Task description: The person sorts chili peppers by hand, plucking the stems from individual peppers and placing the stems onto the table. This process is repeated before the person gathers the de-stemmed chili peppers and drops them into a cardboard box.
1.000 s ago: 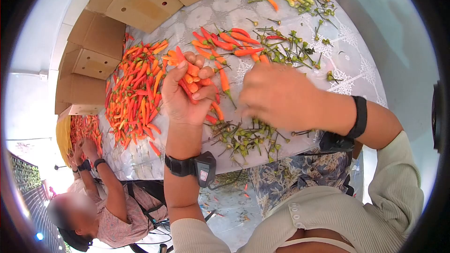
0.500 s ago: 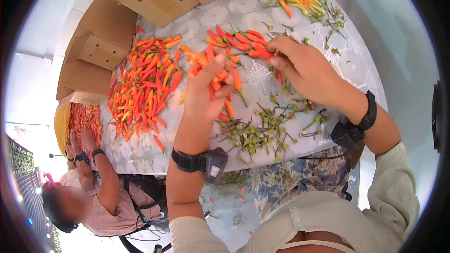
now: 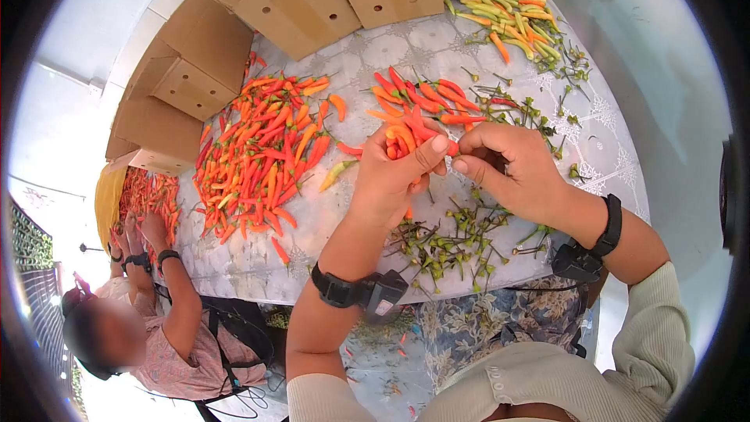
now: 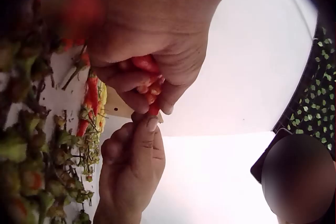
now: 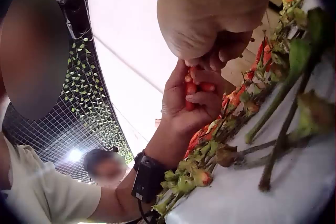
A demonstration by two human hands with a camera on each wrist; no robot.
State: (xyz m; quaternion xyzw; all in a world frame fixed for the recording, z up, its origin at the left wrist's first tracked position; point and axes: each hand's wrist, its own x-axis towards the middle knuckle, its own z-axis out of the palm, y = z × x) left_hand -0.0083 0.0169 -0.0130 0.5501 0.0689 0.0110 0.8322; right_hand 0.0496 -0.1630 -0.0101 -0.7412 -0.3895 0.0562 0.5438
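Note:
A bunch of red and orange chilli peppers (image 3: 402,137) sits in my left hand (image 3: 400,170), its fingers and thumb curled round them. My right hand (image 3: 519,168) meets it, thumb and forefinger pinching the end of a red chilli (image 3: 447,146) at the left thumb tip. In the left wrist view, that red chilli (image 4: 154,108) shows between both sets of fingertips. Several held chillies (image 5: 191,88) poke out between the left fingers in the right wrist view. Just beyond the hands lies a small group of red chillies (image 3: 426,96) on the patterned tablecloth (image 3: 375,51).
Left of my hands spreads a big heap of red and orange chillies (image 3: 258,156). Plucked green stems (image 3: 461,246) lie near the table's front edge. Yellow-green chillies (image 3: 519,23) sit at the far right. Cardboard boxes (image 3: 297,4) line the back. Another person (image 3: 195,344) works at left.
My right hand reached to the small chilli group, took hold of a red chilli and came back to my left hand. The left hand moved rightward in the head view, still gripping its bunch.

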